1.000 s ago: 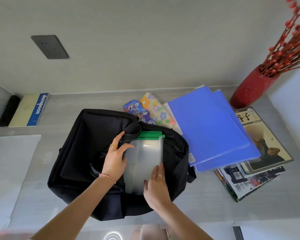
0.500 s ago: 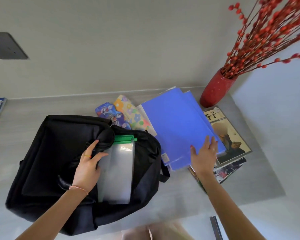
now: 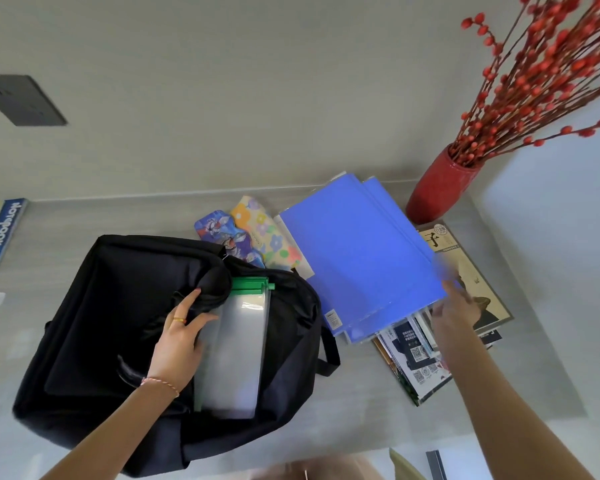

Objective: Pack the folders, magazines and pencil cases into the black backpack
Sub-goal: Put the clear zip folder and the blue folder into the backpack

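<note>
Bare arms, no sleeves. Left hand [image 3: 179,344] has a gold ring [image 3: 179,320], plus a thin pink-red string bracelet [image 3: 160,383].

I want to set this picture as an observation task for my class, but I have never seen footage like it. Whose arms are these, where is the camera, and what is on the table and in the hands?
There is no machine: a person wears a wide-angle camera on the head, looking down at their own arms. The left hand holds open the black backpack, where a clear folder with a green edge already sits. The right hand, blurred, is at the edge of the blue folders, which lie on magazines. Two patterned pencil cases lie behind the bag. A red vase and a notebook stand by.
</note>
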